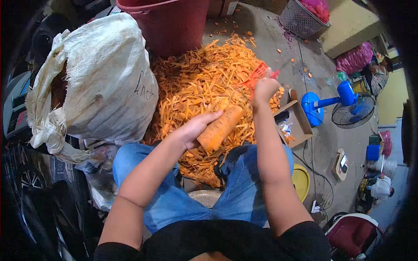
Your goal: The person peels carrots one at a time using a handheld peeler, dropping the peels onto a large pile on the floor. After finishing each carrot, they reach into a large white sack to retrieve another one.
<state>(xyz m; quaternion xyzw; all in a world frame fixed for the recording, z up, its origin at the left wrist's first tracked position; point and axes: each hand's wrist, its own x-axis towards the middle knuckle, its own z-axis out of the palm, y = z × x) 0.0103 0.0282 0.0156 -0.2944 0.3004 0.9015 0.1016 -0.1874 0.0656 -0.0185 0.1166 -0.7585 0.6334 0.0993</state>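
My left hand point(197, 130) is wrapped round a thick orange carrot point(221, 129), whose cut-looking broad end points down toward my lap. My right hand point(265, 90) is closed on a red peeler point(257, 76), held just above and right of the carrot's far end. Whether the blade touches the carrot is too blurred to tell. Beneath both hands spreads a big heap of orange peelings point(196, 91), reaching down between my knees.
A white woven sack point(106, 74) stands at the left, and a red tub point(170, 26) behind the heap. On the right are an open cardboard box point(300, 124), a blue fan point(333, 102), a yellow lid point(300, 182) and cables. A basket point(302, 21) stands farther back.
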